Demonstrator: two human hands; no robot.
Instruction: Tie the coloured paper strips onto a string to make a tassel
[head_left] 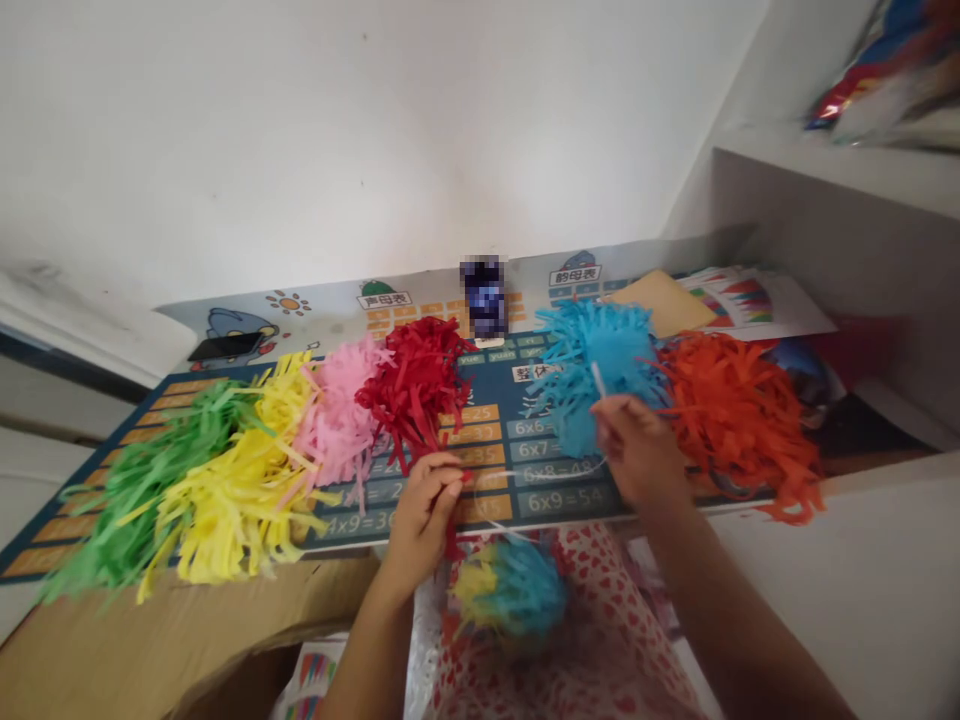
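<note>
My left hand (426, 520) pinches a strand of red paper fringe at the desk's front edge, just below the red bundle (421, 385). My right hand (641, 445) is closed on a thin white stick-like tip with a white string (555, 474), in front of the blue fringe bundle (604, 365). The string curves from the right hand toward the left and down to a blurred blue and yellow tassel (510, 588) hanging over the lap. An orange bundle (742, 415) lies right of my right hand.
Pink (346, 410), yellow (232, 500) and green (165, 480) bundles lie on the desk mat (517, 515) at the left. A lit phone (486, 300) stands at the wall. Printed sheets (757, 300) are at the back right, beside a shelf (840, 180). An open cardboard box (247, 670) is below left.
</note>
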